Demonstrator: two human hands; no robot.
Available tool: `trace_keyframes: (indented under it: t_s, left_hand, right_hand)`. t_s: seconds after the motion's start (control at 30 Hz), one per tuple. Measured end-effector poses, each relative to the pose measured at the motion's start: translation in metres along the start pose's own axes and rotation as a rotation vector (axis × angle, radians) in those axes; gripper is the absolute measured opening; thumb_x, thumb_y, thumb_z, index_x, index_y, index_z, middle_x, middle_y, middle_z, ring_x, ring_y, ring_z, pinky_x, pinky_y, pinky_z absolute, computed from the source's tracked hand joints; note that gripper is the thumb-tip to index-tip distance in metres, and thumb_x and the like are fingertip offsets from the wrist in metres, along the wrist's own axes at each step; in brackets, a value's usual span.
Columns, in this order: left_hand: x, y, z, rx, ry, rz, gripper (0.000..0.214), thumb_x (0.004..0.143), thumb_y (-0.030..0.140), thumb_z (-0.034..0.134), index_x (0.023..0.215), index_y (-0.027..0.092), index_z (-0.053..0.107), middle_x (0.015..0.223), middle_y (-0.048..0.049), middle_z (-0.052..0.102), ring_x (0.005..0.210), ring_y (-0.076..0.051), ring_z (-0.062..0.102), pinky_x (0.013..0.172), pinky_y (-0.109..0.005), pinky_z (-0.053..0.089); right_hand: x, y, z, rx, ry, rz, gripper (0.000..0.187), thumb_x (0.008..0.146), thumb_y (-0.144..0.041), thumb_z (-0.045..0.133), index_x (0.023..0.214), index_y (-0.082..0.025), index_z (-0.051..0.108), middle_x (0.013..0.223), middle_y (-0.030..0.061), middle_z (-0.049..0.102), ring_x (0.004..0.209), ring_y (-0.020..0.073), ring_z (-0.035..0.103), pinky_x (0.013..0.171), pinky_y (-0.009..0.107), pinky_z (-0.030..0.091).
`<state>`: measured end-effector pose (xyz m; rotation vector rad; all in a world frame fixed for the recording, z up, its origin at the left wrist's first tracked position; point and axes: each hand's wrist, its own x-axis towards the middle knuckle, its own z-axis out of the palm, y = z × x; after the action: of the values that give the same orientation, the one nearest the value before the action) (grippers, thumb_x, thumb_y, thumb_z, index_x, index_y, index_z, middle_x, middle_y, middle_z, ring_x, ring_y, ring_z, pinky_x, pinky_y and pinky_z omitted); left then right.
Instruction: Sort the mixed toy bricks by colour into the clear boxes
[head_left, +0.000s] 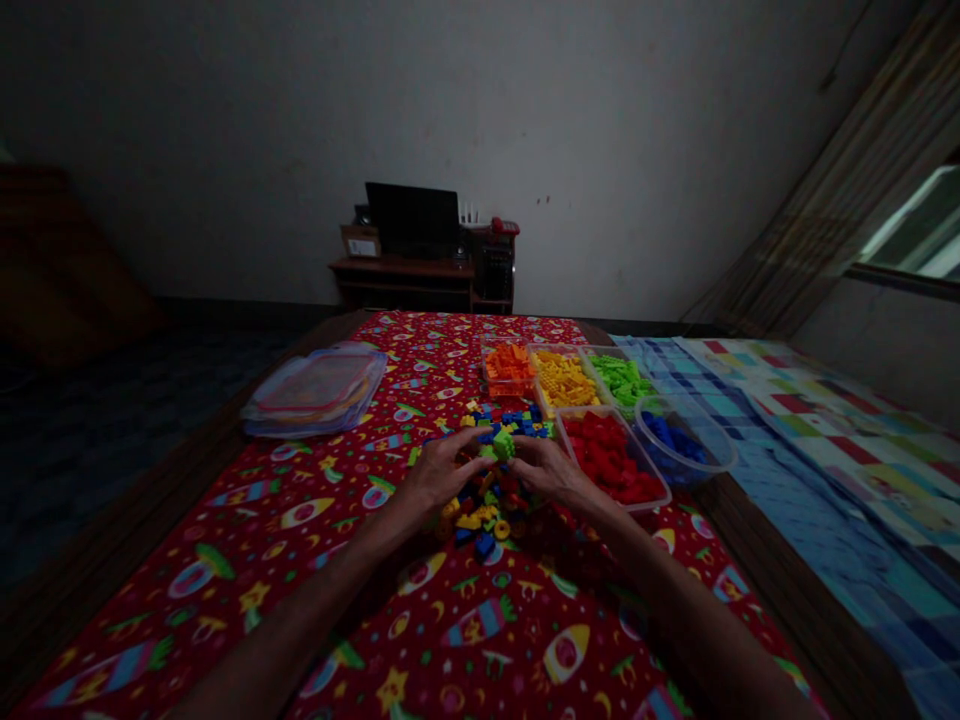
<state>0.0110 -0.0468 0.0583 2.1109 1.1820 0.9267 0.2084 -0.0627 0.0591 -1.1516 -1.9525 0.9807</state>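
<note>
Over a mixed pile of toy building bricks (480, 517), my two hands meet at a light-green building brick (503, 444). My left hand (439, 472) pinches at its left side, with curved fingers and the thumb below. From the right, the fingertips and thumb of my right hand (553, 470) close on the same green piece. Whether it is one brick or a few joined together, I cannot make out. Blue, yellow, red and green bricks lie loose on the red patterned cloth (315, 560) beneath and around my hands.
Behind and right of the pile stand clear containers of sorted bricks: orange (508, 368), yellow (564, 382), green (619, 378), red (609, 460) and blue (675, 440). Stacked plastic lids (315, 390) lie at left. A monitor (414, 220) stands by the far wall.
</note>
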Motion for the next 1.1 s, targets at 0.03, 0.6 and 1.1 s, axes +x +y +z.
trace_keyframes:
  t_s: [0.03,0.6,1.1]
  left_hand:
    - [0.000,0.001,0.001,-0.015,0.000,-0.004,0.043,0.077,0.037,0.060,0.117,0.023,0.062,0.093,-0.0025,0.074,0.081,-0.019,0.068,0.075,-0.030,0.054]
    - [-0.007,0.011,0.013,-0.178,-0.114,-0.079,0.048,0.085,0.043,0.051,0.125,0.018,0.056,0.076,-0.0008,0.072,0.063,-0.016,0.066,0.060,-0.025,0.051]
    - [0.003,0.000,-0.015,0.083,0.006,0.010,0.037,0.085,0.039,0.045,0.104,0.020,0.070,0.097,-0.0036,0.075,0.084,-0.021,0.070,0.074,-0.029,0.054]
  right_hand:
    - [-0.001,-0.002,0.002,0.012,0.004,0.001,0.034,0.081,-0.024,0.051,0.112,-0.015,0.063,0.088,0.0015,0.068,0.074,0.0156,0.059,0.064,0.024,0.045]
    - [0.000,-0.009,-0.021,-0.022,0.205,-0.061,0.032,0.072,-0.019,0.049,0.100,-0.015,0.066,0.078,0.0009,0.065,0.068,0.0127,0.057,0.061,0.022,0.044]
    - [0.034,0.038,-0.205,-0.782,0.500,0.424,0.038,0.084,-0.023,0.050,0.113,-0.003,0.065,0.071,0.0118,0.071,0.062,0.0184,0.065,0.065,0.027,0.049]
